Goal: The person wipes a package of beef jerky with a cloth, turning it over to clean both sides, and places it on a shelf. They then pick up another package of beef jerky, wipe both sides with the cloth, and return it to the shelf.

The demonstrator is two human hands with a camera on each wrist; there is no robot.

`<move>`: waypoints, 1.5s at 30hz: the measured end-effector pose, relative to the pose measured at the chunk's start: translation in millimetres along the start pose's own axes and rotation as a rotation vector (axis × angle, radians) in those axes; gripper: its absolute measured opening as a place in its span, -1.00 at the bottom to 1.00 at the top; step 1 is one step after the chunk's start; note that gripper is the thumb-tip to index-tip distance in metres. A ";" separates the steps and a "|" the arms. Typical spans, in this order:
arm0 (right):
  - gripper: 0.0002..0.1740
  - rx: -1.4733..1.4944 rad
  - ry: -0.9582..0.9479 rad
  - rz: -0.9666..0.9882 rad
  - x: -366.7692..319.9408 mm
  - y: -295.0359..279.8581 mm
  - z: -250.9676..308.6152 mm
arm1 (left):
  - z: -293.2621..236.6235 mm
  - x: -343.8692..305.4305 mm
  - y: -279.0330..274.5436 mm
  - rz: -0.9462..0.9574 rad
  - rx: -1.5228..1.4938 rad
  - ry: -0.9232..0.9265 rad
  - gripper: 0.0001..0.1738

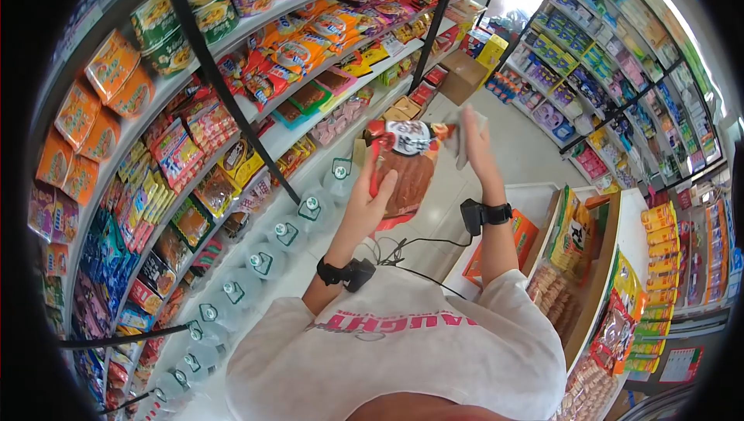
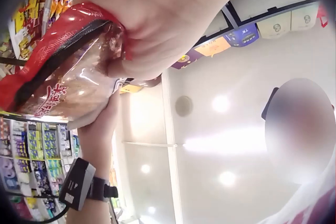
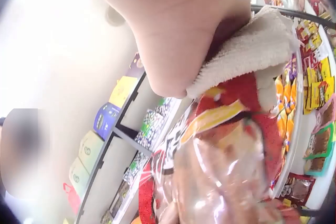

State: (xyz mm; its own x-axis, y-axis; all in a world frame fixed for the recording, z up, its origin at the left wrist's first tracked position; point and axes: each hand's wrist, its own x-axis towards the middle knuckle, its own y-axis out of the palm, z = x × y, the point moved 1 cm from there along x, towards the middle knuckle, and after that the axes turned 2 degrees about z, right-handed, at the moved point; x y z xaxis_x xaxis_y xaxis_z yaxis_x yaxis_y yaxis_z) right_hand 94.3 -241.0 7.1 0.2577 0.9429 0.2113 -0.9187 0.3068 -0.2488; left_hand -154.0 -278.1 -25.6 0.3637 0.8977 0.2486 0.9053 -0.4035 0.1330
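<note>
A red snack bag with a clear front (image 1: 409, 177) is held up in front of the chest. The left hand (image 1: 372, 200) grips its lower left side, thumb across the front; in the left wrist view the left hand (image 2: 157, 29) covers part of the bag (image 2: 79, 71). The right hand (image 1: 478, 150) is at the bag's upper right, holding a pale cloth (image 1: 463, 138). In the right wrist view, the cloth (image 3: 247, 50) lies between the right hand (image 3: 178, 35) and the top of the bag (image 3: 220, 166), touching the bag.
Shelves of packaged snacks (image 1: 294, 45) curve along the left, with large clear bottles (image 1: 267, 262) on the floor below. At the right stands a low display unit (image 1: 612, 243) with more bags. A cardboard box (image 1: 459, 77) sits on the floor ahead. Cables (image 1: 399, 250) hang near the shirt.
</note>
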 end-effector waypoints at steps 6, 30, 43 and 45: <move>-0.31 0.325 0.119 -0.148 -37.4 4.9 -21.4 | 7.8 8.3 25.4 -0.025 -0.237 -0.068 -0.24; -0.70 0.001 0.028 -0.130 -118.1 -4.0 9.1 | 17.7 38.7 77.1 0.187 0.096 0.184 -0.18; -0.35 -0.286 -0.353 -0.157 -85.6 3.7 3.1 | 27.9 33.3 103.6 0.225 -0.512 -0.285 -0.24; -0.36 -0.433 -0.484 -0.040 -104.0 12.4 17.5 | 14.4 41.6 99.9 0.144 -0.624 -0.364 -0.20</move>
State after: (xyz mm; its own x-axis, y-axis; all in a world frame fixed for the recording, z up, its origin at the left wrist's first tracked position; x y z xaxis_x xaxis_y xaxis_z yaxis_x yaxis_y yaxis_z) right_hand 50.9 -337.5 -1.4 0.0323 0.7952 0.6055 -0.6810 0.4609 -0.5690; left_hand -45.3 -278.5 -15.8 0.6182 0.7859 -0.0151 0.5886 -0.4501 0.6715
